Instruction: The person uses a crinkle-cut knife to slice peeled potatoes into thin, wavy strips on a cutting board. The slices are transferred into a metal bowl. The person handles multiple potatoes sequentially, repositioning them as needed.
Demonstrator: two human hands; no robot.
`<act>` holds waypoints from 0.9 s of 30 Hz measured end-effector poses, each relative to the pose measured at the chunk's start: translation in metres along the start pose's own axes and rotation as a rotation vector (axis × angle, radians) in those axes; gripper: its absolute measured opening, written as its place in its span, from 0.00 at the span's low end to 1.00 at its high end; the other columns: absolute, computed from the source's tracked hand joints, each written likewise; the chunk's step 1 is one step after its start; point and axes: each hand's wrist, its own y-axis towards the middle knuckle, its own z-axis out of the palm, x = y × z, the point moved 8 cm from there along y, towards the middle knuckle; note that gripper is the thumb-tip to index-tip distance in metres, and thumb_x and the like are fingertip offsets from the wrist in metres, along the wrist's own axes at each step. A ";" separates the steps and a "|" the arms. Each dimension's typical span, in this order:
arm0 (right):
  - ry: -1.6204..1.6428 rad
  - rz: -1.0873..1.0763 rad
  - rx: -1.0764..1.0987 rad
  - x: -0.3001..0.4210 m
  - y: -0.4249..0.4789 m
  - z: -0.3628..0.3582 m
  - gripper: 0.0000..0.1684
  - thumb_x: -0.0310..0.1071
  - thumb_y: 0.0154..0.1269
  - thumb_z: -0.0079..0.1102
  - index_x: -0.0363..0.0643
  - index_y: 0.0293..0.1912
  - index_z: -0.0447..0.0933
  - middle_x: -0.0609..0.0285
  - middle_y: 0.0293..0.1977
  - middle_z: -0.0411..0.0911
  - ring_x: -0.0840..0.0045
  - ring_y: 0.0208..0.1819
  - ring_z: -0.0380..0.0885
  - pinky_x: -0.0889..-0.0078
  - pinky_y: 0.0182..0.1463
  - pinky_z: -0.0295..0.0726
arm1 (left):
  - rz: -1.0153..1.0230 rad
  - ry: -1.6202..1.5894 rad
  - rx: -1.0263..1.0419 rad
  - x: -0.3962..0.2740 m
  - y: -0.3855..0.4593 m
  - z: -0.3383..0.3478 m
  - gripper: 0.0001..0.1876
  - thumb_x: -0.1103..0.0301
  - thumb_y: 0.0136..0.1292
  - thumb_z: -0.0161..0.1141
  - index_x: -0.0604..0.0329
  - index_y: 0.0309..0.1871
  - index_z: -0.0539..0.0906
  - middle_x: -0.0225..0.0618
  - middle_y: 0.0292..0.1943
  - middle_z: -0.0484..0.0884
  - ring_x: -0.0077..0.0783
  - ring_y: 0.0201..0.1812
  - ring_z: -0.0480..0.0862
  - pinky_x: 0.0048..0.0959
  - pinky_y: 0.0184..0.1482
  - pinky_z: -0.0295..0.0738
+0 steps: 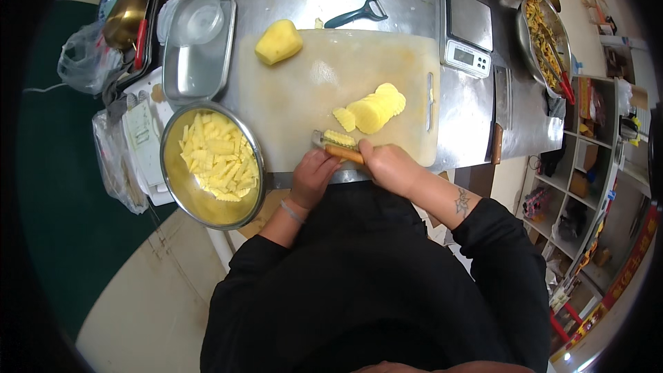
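My right hand [392, 166] grips the wooden handle [344, 154] of a crinkle cutter whose wavy metal blade stands on a white cutting board [290, 109]. Just behind the blade lies a ridged piece of potato [339, 138]. Close against the cutter's left end, my left hand [314, 173] has its fingers bunched at the board's near edge; whatever its fingertips hold is hidden. A fanned row of crinkle-cut potato slices [371, 110] rests farther back on the board. One peeled potato [279, 42] occupies the far left corner. Ridged potato sticks [220, 158] fill part of a steel bowl [178, 199] on the left.
Beyond the board lies a peeler [357, 13]. A digital scale [469, 31] and a cleaver [500, 114] are on the right, with a bowl of mixed food [544, 44] and red-handled tongs farther out. A metal tray [198, 72] holding a plastic tub [197, 16] stands at left.
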 end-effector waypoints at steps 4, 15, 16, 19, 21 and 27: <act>0.043 0.031 -0.020 -0.012 0.007 -0.005 0.14 0.25 0.63 0.60 0.35 0.42 0.64 0.44 0.21 0.77 0.46 0.26 0.80 0.49 0.30 0.79 | 0.021 -0.045 0.010 -0.008 0.011 -0.007 0.13 0.74 0.58 0.69 0.62 0.47 0.85 0.40 0.45 0.83 0.47 0.49 0.83 0.39 0.51 0.81; 0.067 -0.011 -0.029 0.027 -0.027 -0.029 0.13 0.26 0.63 0.59 0.36 0.41 0.63 0.45 0.22 0.77 0.47 0.26 0.80 0.52 0.29 0.80 | 0.038 -0.006 -0.026 0.001 -0.010 -0.002 0.11 0.81 0.55 0.65 0.65 0.43 0.85 0.45 0.48 0.83 0.53 0.50 0.84 0.42 0.50 0.82; 0.053 -0.013 -0.022 0.028 -0.028 -0.026 0.13 0.26 0.63 0.59 0.36 0.41 0.63 0.45 0.22 0.77 0.47 0.26 0.80 0.52 0.29 0.80 | 0.035 0.001 -0.046 0.001 -0.010 -0.002 0.11 0.81 0.54 0.65 0.65 0.42 0.85 0.45 0.48 0.83 0.53 0.50 0.84 0.41 0.49 0.82; 0.028 -0.010 -0.017 0.030 -0.026 -0.025 0.12 0.26 0.63 0.59 0.36 0.40 0.64 0.46 0.21 0.76 0.48 0.25 0.80 0.52 0.28 0.80 | 0.030 0.004 -0.065 0.002 -0.012 0.001 0.11 0.82 0.53 0.65 0.65 0.41 0.84 0.45 0.47 0.83 0.53 0.49 0.84 0.41 0.48 0.82; 0.023 -0.010 -0.015 0.030 -0.025 -0.023 0.12 0.26 0.63 0.58 0.35 0.40 0.64 0.46 0.20 0.76 0.48 0.24 0.80 0.53 0.27 0.80 | 0.032 -0.014 -0.033 0.005 -0.013 0.003 0.11 0.82 0.53 0.65 0.66 0.41 0.84 0.45 0.46 0.83 0.53 0.48 0.84 0.40 0.48 0.82; 0.022 -0.008 0.028 0.028 -0.017 -0.022 0.11 0.24 0.61 0.58 0.33 0.39 0.65 0.46 0.19 0.76 0.48 0.23 0.80 0.53 0.26 0.80 | 0.018 -0.014 -0.064 0.007 -0.013 0.004 0.11 0.82 0.55 0.65 0.66 0.42 0.84 0.44 0.45 0.84 0.52 0.47 0.84 0.40 0.47 0.82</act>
